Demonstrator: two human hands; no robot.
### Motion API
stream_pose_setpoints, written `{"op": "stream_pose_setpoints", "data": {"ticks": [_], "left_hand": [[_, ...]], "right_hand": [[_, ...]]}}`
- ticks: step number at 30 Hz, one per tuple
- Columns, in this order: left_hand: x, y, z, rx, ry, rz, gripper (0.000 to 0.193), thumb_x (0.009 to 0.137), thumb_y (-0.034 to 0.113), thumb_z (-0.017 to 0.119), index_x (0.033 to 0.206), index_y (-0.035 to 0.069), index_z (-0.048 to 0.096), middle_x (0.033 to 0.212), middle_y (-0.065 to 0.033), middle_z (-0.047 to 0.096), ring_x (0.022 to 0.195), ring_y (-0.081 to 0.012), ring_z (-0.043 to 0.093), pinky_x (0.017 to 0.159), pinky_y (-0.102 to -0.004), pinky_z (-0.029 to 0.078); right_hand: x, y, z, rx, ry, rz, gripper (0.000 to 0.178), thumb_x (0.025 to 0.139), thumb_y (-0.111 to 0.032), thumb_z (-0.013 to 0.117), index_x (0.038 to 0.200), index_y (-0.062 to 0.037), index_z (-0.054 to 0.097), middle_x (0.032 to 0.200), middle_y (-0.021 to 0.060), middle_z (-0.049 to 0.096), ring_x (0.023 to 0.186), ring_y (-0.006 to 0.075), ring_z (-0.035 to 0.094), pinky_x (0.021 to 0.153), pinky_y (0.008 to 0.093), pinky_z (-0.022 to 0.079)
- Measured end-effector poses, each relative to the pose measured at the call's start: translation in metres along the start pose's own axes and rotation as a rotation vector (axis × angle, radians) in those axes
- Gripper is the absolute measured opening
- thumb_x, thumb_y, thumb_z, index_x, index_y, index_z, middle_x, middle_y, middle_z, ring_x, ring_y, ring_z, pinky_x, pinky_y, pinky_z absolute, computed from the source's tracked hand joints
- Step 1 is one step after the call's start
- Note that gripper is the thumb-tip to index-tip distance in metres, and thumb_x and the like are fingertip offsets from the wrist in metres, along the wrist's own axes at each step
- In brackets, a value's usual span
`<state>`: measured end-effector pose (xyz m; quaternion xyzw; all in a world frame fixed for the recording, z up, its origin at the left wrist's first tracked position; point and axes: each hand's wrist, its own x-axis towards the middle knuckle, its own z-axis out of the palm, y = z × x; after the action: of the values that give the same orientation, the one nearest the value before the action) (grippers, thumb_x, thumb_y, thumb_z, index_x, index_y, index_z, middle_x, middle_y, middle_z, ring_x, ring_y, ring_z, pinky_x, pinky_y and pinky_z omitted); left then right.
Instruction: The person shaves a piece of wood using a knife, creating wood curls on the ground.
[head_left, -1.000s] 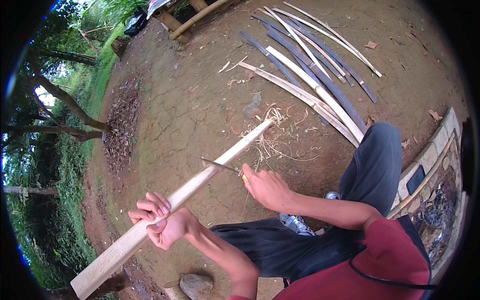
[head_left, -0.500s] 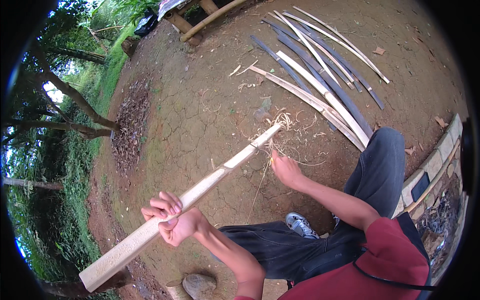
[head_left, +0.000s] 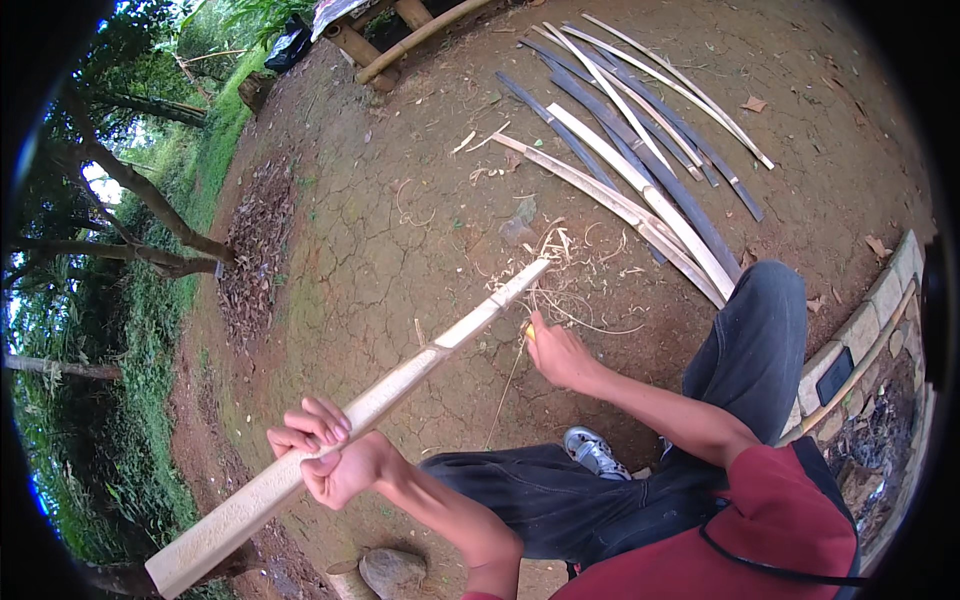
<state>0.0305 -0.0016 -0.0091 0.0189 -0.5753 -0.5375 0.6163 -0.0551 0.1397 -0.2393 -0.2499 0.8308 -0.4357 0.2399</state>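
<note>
Bracing the pale bamboo strip (head_left: 395, 385), the left hand (head_left: 340, 470) sits at about 7 o'clock, its grip closed round both edges: fingers curl over from the far side onto the upper face, thumb and palm bear on the nearer edge. The strip slants from its wider-looking end near 8 o'clock up to its tip near 2 o'clock. A firm hold here would suit shaving best, with these fingers well out of the cutting path.

Farther out, at 4 o'clock, the right hand (head_left: 560, 355) has its grip curled closed around a yellow-handled tool (head_left: 530, 331), just beside the strip yet seemingly apart from it; I cannot make out the working end. Long, even strokes at a low angle, directed away from the left hand, look safest, easing off at the ridge (head_left: 438, 347) across the strip, where an edge could snag.

Beyond the tip, around 2 o'clock, curly shavings (head_left: 556, 243) lie on the ground (head_left: 400, 250). Farthest, between 1 and 2 o'clock, other strips (head_left: 610, 156), dark and pale, overlap loosely.
</note>
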Motion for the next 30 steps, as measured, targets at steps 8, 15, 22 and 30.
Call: {"op": "stream_pose_setpoints", "data": {"ticks": [8, 15, 22, 30], "left_hand": [[-0.003, 0.028, 0.033, 0.035, 0.006, -0.068, 0.016, 0.054, 0.011, 0.04, 0.063, 0.01, 0.027, 0.054, -0.0048, 0.029, 0.044, -0.0118, 0.026, 0.04, -0.0204, 0.024], [0.019, 0.016, 0.039, 0.129, 0.015, -0.044, 0.015, 0.054, 0.011, 0.039, 0.062, 0.01, 0.027, 0.053, -0.0035, 0.026, 0.043, -0.011, 0.024, 0.039, -0.0202, 0.024], [0.039, 0.005, 0.032, 0.048, -0.029, -0.088, 0.019, 0.052, 0.007, 0.041, 0.067, 0.008, 0.03, 0.056, -0.004, 0.031, 0.045, -0.0109, 0.029, 0.038, -0.0175, 0.029], [0.032, 0.003, 0.047, -0.058, -0.044, -0.209, 0.026, 0.044, 0.007, 0.042, 0.065, 0.009, 0.027, 0.057, -0.0051, 0.029, 0.048, -0.0125, 0.029, 0.042, -0.0197, 0.027]], "right_hand": [[-0.047, -0.078, -0.043, 0.195, -0.044, -0.242, 0.02, 0.092, -0.014, 0.051, 0.103, -0.0004, 0.041, 0.072, 0.0232, 0.058, 0.065, 0.0428, 0.059, 0.056, 0.0495, 0.045], [-0.013, -0.02, 0.005, -0.161, -0.136, -0.034, 0.015, 0.092, -0.011, 0.045, 0.102, 0.0012, 0.042, 0.065, 0.0208, 0.057, 0.061, 0.0343, 0.063, 0.052, 0.0436, 0.052], [0.015, 0.045, 0.018, -0.168, -0.073, 0.148, 0.021, 0.093, -0.015, 0.044, 0.103, 0.004, 0.043, 0.07, 0.0257, 0.061, 0.066, 0.0432, 0.062, 0.06, 0.0507, 0.05], [0.01, -0.022, -0.015, 0.05, -0.237, 0.101, 0.021, 0.092, -0.014, 0.049, 0.101, 0.0037, 0.042, 0.061, 0.0232, 0.059, 0.056, 0.0418, 0.06, 0.051, 0.0502, 0.048]]}}
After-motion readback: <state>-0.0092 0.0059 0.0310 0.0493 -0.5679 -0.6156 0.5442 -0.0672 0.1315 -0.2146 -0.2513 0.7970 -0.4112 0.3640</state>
